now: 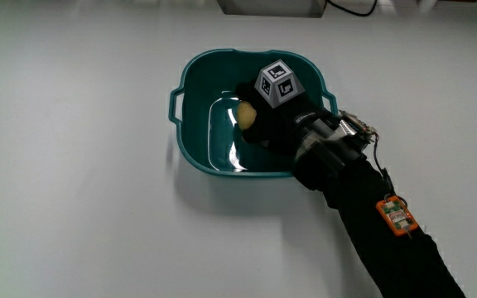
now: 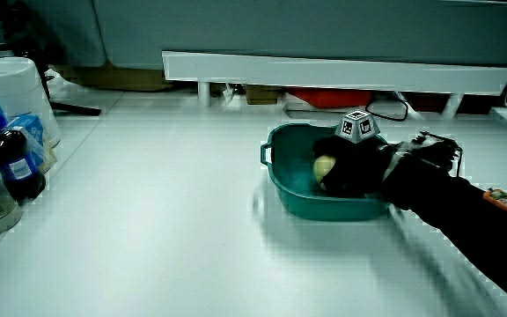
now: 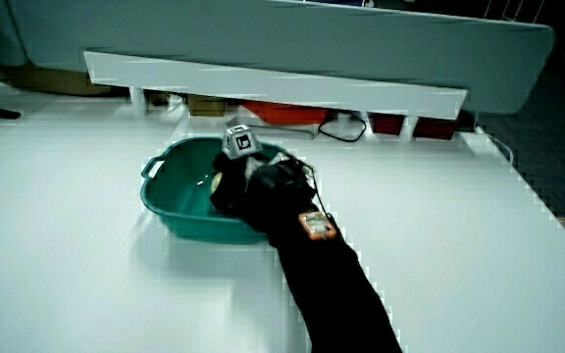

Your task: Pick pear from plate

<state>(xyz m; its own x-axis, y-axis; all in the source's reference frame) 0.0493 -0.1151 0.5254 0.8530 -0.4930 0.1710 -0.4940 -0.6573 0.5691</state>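
Gripping pear (image 1: 245, 113) (fingers (image 1: 259, 124) curled)

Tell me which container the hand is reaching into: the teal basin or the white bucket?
The teal basin: the hand is inside it on the pear. The white bucket stands apart at the table's edge.

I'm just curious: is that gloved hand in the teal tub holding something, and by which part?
Yes, the hand closes on a pale yellow pear inside the teal basin, its fingers wrapped around the pear's side.

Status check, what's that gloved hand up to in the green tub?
Hand down inside teal basin. Fingers closed on yellowish pear. Nothing else in the way.
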